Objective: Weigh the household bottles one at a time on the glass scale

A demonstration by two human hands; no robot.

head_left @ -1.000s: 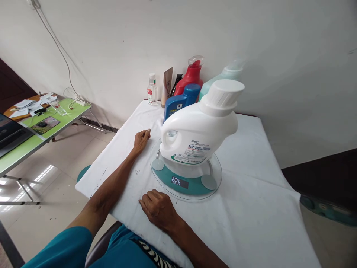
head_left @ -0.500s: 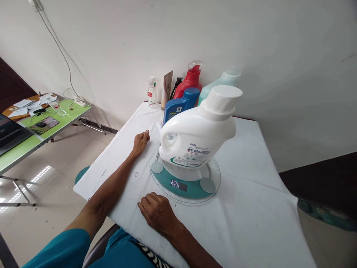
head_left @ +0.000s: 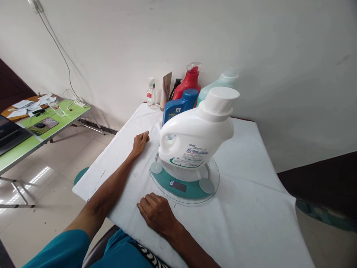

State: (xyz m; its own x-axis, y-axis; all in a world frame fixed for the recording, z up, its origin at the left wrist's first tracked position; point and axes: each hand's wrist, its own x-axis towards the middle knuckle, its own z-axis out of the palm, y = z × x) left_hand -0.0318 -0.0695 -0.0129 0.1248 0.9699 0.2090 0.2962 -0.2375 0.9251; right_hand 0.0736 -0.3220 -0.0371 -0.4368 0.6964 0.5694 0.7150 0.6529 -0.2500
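The white detergent jug (head_left: 199,128) stands on the glass scale (head_left: 161,177), apart from the tightly curled fingers of the left hand (head_left: 140,143) and right hand (head_left: 156,212), resting on the counter (head_left: 248,208). On the display (head_left: 178,185), the large digits have gone, leaving small symbols. The jug partly hides a blue bottle (head_left: 178,105), red bottle (head_left: 189,83) behind.

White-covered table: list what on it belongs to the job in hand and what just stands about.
Seemingly in use:
large white plastic jug
round glass scale with teal panel, under it

Apparently just standing about:
blue plastic bottle
red plastic bottle
pale green plastic bottle
brown tube
small clear bottle with white cap
black bottle
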